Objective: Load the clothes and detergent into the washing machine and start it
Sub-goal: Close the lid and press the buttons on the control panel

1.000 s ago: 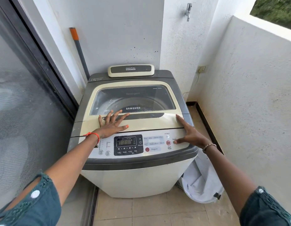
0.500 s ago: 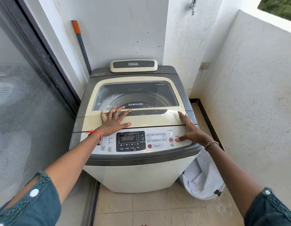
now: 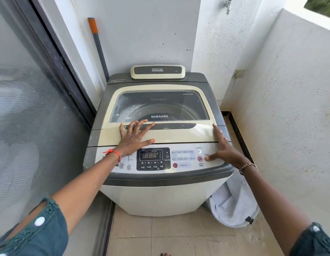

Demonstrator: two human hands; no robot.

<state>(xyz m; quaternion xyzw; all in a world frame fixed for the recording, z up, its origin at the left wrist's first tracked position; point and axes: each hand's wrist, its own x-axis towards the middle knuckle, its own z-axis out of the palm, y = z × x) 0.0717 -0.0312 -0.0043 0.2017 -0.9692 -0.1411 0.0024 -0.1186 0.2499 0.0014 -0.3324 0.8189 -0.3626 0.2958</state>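
A cream and grey top-loading washing machine (image 3: 160,193) stands in a balcony corner, its glass lid (image 3: 158,106) shut. My left hand (image 3: 134,135) lies flat with spread fingers on the lid's front edge by the dark handle. My right hand (image 3: 225,150) rests on the machine's right side, its thumb tip on the power button (image 3: 207,158) beside the red start/pause button (image 3: 200,159). The control panel display (image 3: 151,155) shows digits. No clothes can be made out through the lid.
A white laundry basket (image 3: 234,209) sits on the tiled floor at the machine's right front. A glass sliding door (image 3: 31,126) is close on the left, a white parapet wall (image 3: 289,108) on the right. A grey pole with an orange tip (image 3: 98,47) leans behind.
The view has shifted slightly closer and lower over the machine. Both hands stay in place on the lid and panel, the right thumb still at the power button.
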